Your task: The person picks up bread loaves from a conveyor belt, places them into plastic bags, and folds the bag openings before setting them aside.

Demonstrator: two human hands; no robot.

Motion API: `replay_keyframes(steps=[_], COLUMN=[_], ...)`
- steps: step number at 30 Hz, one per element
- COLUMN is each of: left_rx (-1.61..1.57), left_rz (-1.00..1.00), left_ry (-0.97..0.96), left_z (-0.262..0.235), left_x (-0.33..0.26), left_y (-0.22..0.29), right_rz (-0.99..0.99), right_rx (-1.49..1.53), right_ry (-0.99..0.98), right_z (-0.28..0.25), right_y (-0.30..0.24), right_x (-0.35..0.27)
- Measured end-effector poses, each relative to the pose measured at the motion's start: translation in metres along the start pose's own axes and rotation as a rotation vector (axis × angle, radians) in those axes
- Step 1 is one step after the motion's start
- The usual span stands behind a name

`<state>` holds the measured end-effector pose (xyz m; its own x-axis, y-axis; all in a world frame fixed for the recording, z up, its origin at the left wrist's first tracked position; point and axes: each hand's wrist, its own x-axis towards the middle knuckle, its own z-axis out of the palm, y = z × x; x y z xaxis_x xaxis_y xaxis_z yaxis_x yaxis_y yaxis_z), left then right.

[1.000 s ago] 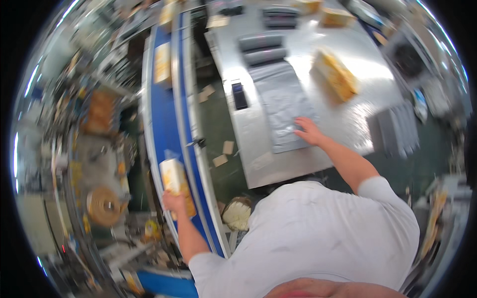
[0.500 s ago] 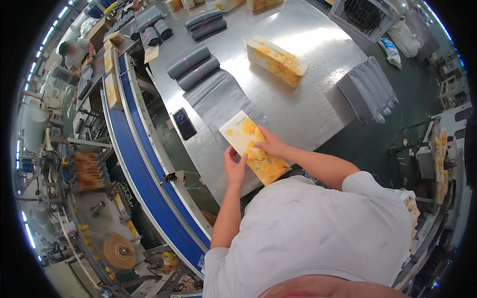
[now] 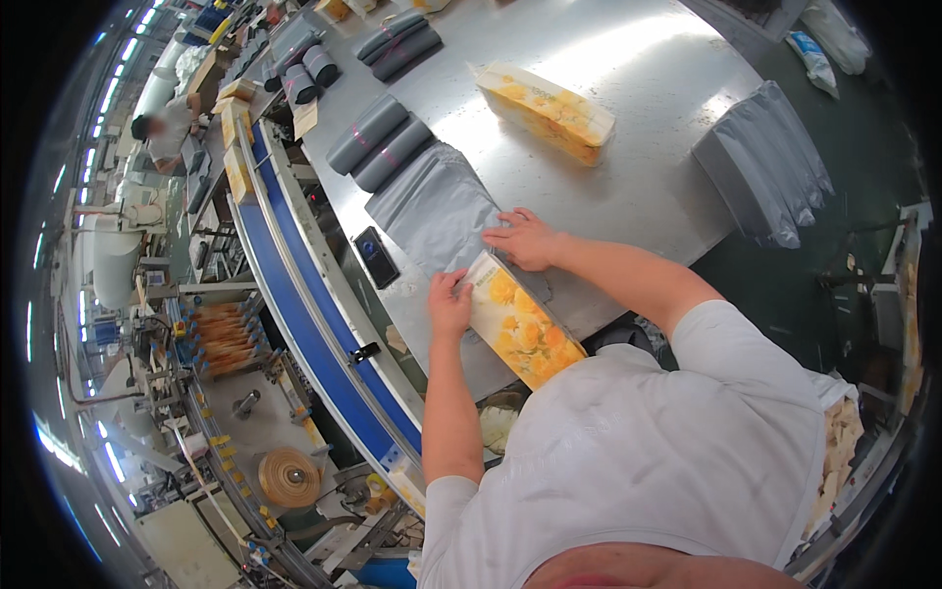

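Observation:
A long pack (image 3: 520, 329), white with yellow flowers like a tissue pack, slants across the near table edge with its lower end close to my shirt. Just beyond its upper end lies a flat grey plastic bag (image 3: 432, 211). My left hand (image 3: 450, 302) is at the pack's upper left edge, fingers curled together; what they pinch there is hidden. On the pack's other side my right hand (image 3: 525, 240) lies on the bag's right edge with its fingers stretched out and spread.
Rolled grey bags (image 3: 392, 152) sit on the metal table (image 3: 628, 226), near a phone (image 3: 375, 257). Another floral pack (image 3: 549, 113) lies farther back; stacked grey bags (image 3: 760, 162) hang over the right edge. A blue conveyor (image 3: 294, 285) runs along the left. Another person (image 3: 172, 133) works far left.
My right hand has let go of the pack and moved up onto the grey bag. The pack has come down, nearer my body. My left hand stays beside its upper left edge.

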<state>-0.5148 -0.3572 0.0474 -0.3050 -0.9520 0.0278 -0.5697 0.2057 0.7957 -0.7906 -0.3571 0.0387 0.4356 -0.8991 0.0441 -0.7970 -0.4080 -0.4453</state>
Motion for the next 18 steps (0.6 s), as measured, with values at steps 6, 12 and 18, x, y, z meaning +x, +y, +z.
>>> replay_keyframes(steps=[6,12,18], left_rx=[0.526,0.285,0.402], left_rz=[0.246,-0.098,-0.029], left_ry=[0.148,-0.19,-0.142], left_z=[0.022,0.012,0.006], left_x=[0.015,0.013,0.014], left_y=[0.04,0.021,0.053], right_rz=[-0.003,0.001,0.061], right_rx=[0.171,-0.092,0.123], right_ry=[-0.02,-0.198,-0.027], right_z=[-0.033,-0.02,-0.021], right_y=[-0.004,0.014,0.002], right_x=[-0.009,-0.002,0.009])
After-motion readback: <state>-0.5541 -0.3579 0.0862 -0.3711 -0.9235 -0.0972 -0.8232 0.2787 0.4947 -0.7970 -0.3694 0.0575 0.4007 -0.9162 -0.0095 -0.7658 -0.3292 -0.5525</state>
